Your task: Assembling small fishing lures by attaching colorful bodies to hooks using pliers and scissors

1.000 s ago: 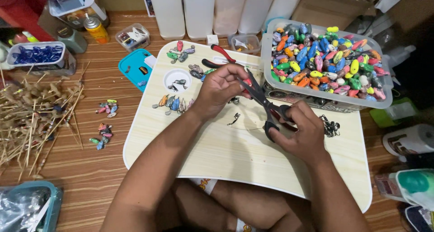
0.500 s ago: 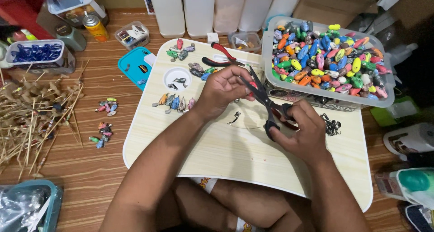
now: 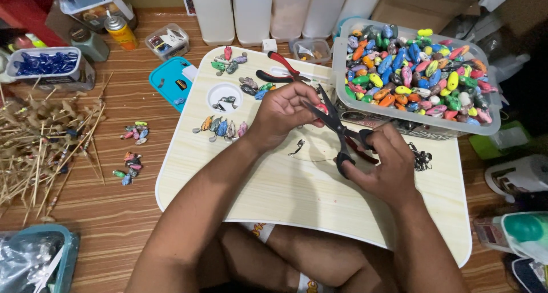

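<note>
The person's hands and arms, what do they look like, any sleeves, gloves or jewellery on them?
Both arms are bare from the bottom edge of the head view up to the hands: no sleeves show. The left hand and the right hand wear no gloves. No watch, bracelet or ring can be seen on either wrist or on the fingers that show, and there are no visible markings.

head cam | worn on the person's head | looks steeply down and forward | close over pale lap worktop [image 3: 274, 196] | wooden floor [image 3: 114, 213] around
</note>
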